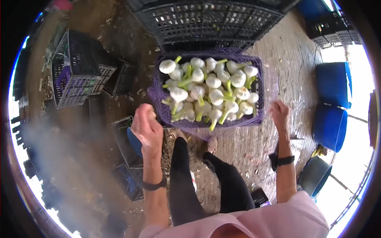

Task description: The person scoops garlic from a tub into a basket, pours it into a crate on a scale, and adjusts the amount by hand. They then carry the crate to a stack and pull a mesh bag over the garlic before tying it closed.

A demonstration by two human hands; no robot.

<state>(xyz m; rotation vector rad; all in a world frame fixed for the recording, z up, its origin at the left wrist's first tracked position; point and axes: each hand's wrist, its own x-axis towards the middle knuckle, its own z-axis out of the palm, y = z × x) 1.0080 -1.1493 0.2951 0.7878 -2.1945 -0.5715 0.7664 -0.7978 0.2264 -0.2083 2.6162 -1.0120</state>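
Purple mesh (156, 98) lined a crate (259, 79) of garlic bulbs (216, 96) just past the person's feet (212, 144). Probably hefty, mesh soft and snaggy, so best grabbed by the crate's ends. Left hand (147, 126) and right hand (280, 113) flanked it, fingers curled; couldn't tell if gripping anything.

Over twenty garlic bulbs (213, 81); one garlic-filled crate (260, 85); two wristbands (154, 185); at least two blue tubs (332, 85); one grey bucket (314, 175).

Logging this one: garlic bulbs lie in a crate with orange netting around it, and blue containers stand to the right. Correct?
One slip: the head view shows purple netting, not orange, around the crate of garlic bulbs; blue containers stand to the right.
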